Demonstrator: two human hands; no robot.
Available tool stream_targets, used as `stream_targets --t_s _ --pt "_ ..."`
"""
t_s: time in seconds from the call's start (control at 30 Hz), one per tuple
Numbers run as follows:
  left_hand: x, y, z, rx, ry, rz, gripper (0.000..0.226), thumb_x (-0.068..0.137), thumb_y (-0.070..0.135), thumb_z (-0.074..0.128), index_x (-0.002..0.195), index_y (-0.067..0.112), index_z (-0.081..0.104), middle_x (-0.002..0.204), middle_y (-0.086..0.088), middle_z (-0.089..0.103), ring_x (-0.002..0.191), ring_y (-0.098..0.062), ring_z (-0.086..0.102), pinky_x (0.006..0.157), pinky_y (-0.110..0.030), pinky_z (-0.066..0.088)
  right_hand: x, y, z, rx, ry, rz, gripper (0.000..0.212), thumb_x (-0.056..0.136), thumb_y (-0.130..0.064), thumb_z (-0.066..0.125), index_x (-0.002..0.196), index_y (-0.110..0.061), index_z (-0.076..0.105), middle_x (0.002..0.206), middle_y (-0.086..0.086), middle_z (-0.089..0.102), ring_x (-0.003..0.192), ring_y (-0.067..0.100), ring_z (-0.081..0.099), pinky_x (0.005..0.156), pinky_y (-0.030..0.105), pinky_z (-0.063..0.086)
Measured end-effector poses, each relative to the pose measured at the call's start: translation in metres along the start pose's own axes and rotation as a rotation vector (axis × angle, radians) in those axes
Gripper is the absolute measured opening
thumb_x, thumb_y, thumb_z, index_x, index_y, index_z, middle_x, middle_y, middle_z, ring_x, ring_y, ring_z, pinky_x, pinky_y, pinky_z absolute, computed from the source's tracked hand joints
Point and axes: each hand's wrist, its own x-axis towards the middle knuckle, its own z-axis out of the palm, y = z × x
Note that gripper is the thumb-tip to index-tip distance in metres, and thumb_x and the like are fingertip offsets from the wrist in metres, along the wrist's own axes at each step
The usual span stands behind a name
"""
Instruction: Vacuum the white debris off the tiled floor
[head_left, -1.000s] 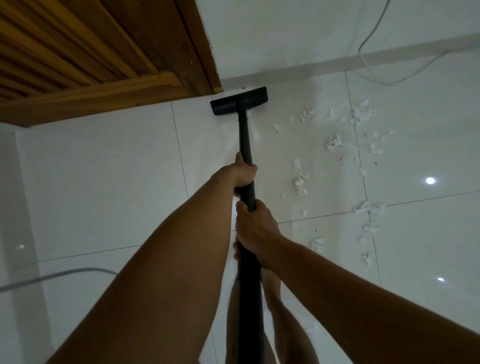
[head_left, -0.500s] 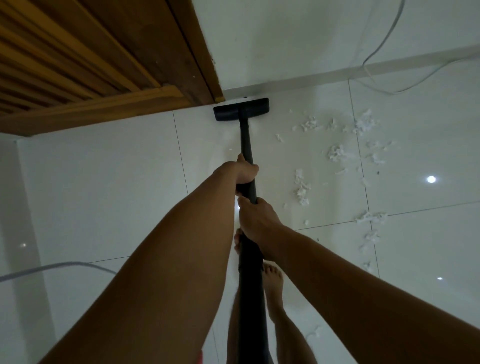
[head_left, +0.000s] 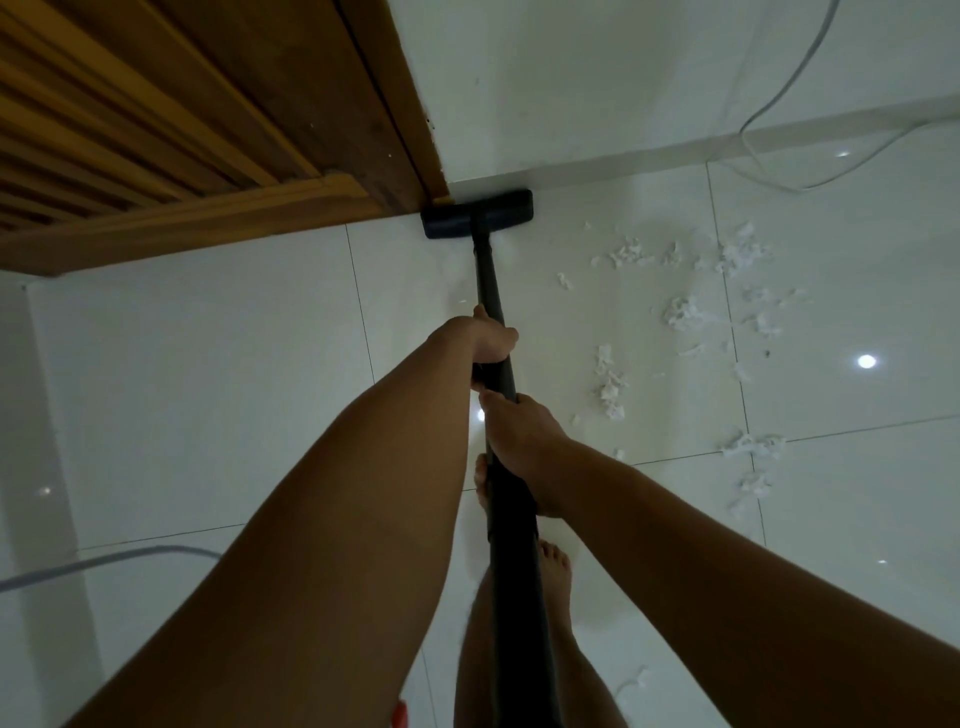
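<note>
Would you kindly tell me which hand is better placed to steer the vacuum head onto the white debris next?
Probably the left hand: it grips the wand farther forward, nearer the vacuum head, so it can swing the head right toward the white debris. The right hand grips behind it.

The vacuum wand (head_left: 506, 519) was cut off by the bottom edge. Fingers of the left grip (head_left: 491, 340) and right grip (head_left: 519, 441) were mostly hidden round the wand, and one foot (head_left: 480, 483) was half covered by it. An orange-red scrap (head_left: 400, 716) at the bottom edge couldn't be made out tbh. The grey cable (head_left: 104, 558) was clipped at the left edge.
</note>
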Motion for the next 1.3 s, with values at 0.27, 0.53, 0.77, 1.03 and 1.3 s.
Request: stream_targets --t_s 0.27,0.53,0.77,1.03,1.3 --pt "-0.007 0.004 0.003 0.07 0.022 -0.001 0.079 0.098 0.041 0.053 0.163 0.024 0.01 0.147 -0.018 0.048 0.122 -0.038 0.059 0.102 -0.049 0.054 -0.011 -0.003 -0.006 0.012 -0.012 0.044 0.031 0.105 -0.039 0.046 0.125 -0.016 0.049 0.068 0.009 0.051 0.043 0.016 0.049 0.044 0.023 0.049" --pt "-0.003 -0.012 0.022 0.038 -0.015 -0.041 0.08 0.101 0.038 0.05 0.163 0.027 0.0 0.142 -0.02 0.051 0.112 -0.037 0.064 0.097 -0.05 0.058 -0.014 0.017 -0.012 -0.041 -0.015 0.021 0.034 0.106 -0.035 0.043 0.131 -0.013 0.047 0.073 0.013 0.052 0.041 0.019 0.049 0.038 0.021 0.048" --pt "0.005 0.004 -0.006 0.054 0.048 0.004 0.07 0.098 0.037 0.053 0.158 0.017 0.025 0.135 -0.019 0.055 0.111 -0.038 0.064 0.096 -0.049 0.058 -0.004 -0.008 -0.001 -0.003 -0.007 0.045 0.031 0.104 -0.036 0.047 0.12 -0.01 0.052 0.069 0.01 0.051 0.038 0.018 0.048 0.041 0.022 0.049" --pt "-0.014 -0.014 0.008 0.059 -0.005 -0.037 0.066 0.097 0.038 0.057 0.152 0.01 0.034 0.129 -0.02 0.057 0.11 -0.037 0.064 0.097 -0.048 0.058 -0.019 0.014 0.0 0.004 -0.038 0.082 0.031 0.103 -0.034 0.05 0.122 -0.01 0.052 0.064 0.009 0.05 0.034 0.017 0.047 0.04 0.021 0.048" --pt "-0.053 -0.064 0.068 0.067 -0.075 -0.058 0.064 0.102 0.036 0.051 0.155 0.008 0.029 0.132 -0.02 0.057 0.115 -0.036 0.063 0.101 -0.048 0.056 -0.04 0.088 -0.009 -0.061 -0.031 0.154 0.027 0.105 -0.033 0.047 0.095 -0.009 0.056 0.068 0.008 0.05 0.038 0.019 0.048 0.038 0.019 0.044"
